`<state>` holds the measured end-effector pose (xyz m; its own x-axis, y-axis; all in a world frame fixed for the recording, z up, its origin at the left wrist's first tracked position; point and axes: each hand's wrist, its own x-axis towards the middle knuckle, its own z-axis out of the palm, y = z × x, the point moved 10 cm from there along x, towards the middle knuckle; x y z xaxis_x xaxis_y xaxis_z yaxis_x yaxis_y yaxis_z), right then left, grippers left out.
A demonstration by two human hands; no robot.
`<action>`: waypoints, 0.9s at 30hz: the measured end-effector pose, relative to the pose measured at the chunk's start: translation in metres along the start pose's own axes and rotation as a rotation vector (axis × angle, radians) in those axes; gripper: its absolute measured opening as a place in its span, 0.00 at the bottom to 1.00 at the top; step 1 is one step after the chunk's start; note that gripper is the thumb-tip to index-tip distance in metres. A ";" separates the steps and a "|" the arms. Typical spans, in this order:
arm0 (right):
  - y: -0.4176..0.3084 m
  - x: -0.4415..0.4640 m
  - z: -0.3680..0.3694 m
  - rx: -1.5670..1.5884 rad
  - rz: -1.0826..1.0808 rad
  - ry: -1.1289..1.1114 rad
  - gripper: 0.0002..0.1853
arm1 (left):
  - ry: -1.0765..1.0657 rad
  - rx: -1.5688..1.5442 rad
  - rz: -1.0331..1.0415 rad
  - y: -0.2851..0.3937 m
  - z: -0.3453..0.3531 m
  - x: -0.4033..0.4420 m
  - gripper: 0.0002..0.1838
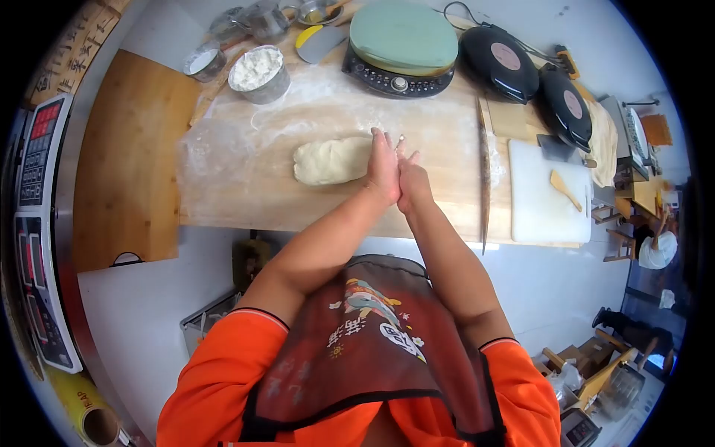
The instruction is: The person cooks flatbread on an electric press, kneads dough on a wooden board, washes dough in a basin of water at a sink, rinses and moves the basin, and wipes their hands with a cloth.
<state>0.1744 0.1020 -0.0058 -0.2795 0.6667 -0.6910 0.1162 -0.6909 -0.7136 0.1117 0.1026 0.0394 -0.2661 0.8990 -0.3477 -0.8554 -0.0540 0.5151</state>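
A thick log of pale dough (331, 162) lies on the floured wooden work board (253, 201). At its right end, my left hand (383, 167) stands on edge with its fingers stretched out. Against its palm side rests my right hand (413, 180), with fingers apart and partly hidden. The two palms meet or nearly meet just right of the dough. White flour or dough bits show on the fingers. I cannot tell whether the left hand touches the dough.
Behind the dough stand a tub of flour (259, 71), a scraper (320, 45) and a green electric griddle (402, 37). Two black round cookers (499, 63) sit at back right. A long thin rolling pin (485, 179) and white cutting board (542, 212) lie rightward. Plastic film (212, 153) lies left.
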 end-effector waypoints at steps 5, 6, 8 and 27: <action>-0.016 0.018 -0.011 -0.279 -0.242 0.176 0.24 | -0.016 0.107 0.012 0.002 0.005 -0.004 0.49; -0.013 0.023 -0.012 -0.225 -0.191 0.165 0.23 | -0.019 0.142 0.007 0.003 0.006 -0.002 0.49; -0.003 0.029 -0.019 -0.122 -0.075 0.149 0.23 | -0.053 0.217 -0.082 -0.007 0.005 -0.007 0.45; -0.012 0.077 -0.048 0.280 -0.089 -0.169 0.23 | -0.631 1.914 0.495 -0.022 0.057 -0.073 0.48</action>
<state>0.1975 0.1752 -0.0563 -0.4337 0.6883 -0.5814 -0.1758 -0.6976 -0.6946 0.1754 0.0633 0.0978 0.2334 0.9685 0.0866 0.7731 -0.2388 0.5876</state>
